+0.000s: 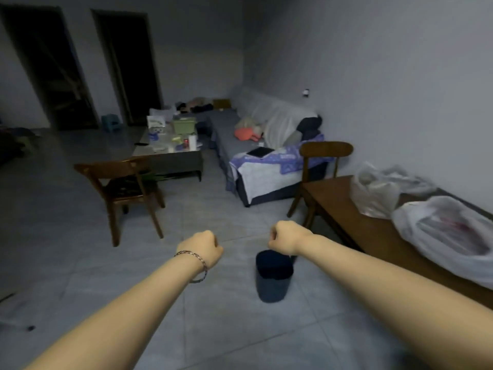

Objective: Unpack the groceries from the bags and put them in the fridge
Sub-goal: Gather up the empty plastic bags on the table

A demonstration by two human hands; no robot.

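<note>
Both bare forearms reach straight out ahead over the tiled floor (80, 263), roughly level with each other and angled slightly inward so the fists sit near one another but apart. The left hand (204, 247) is curled into a closed fist with nothing in it, knuckles pointing forward; a thin beaded bracelet (194, 259) circles its wrist. The right hand (284, 237) is likewise balled shut and empty, its wrist bent a little so the fist turns toward the left one.

Below and between the fists, a dark round bin (273, 276) stands upright on the floor, just beside the near corner of the wooden desk (373, 231) at the right. On the desk, against the wall, lie two plastic bags: a clear bag (376, 190) farther away and a white bag (448, 231) nearer, with something red showing faintly through it. The two bags touch or nearly touch. Neither hand is near them.

A wooden chair (322, 166) stands at the far end of the desk, and another chair (125, 188) stands in the open floor to the left. Beyond are a sofa (240, 156) covered with cloths and a low table (168, 153) crowded with small items. Two dark doorways (53, 70) open in the far wall. The room is dim and no fridge is in view.
</note>
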